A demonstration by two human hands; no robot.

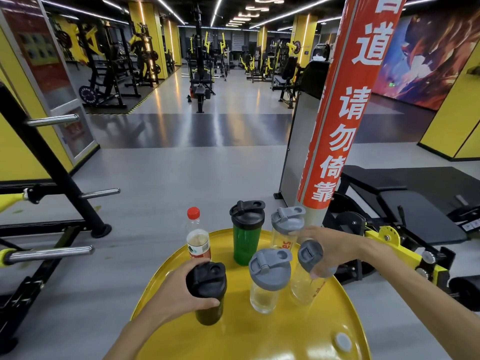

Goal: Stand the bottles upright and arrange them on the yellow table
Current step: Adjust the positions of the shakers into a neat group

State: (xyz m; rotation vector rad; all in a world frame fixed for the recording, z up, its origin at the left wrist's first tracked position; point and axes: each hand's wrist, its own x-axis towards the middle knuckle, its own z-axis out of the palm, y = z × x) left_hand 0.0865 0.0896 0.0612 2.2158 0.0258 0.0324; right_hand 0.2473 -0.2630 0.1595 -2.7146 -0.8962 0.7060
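A red banner [345, 105] wraps the pillar at one o'clock and carries large white Chinese characters reading downward: 道 near the top, then 请勿倚靠. Above 道 a character is cut off by the frame edge. The far clear bottle [284, 236] at twelve o'clock bears red lettering that looks like "es", partly hidden. The red-capped bottle [198, 240] has a red and green label, too small to read.

On the round yellow table [241, 341] I see six bottles: the red-capped bottle [198, 236], green shaker [246, 233] and far clear shaker [285, 229] behind; the dark shaker [207, 294], grey-lidded clear shaker [268, 280] upright nearer, and the right-hand clear shaker [307, 274] tilted.
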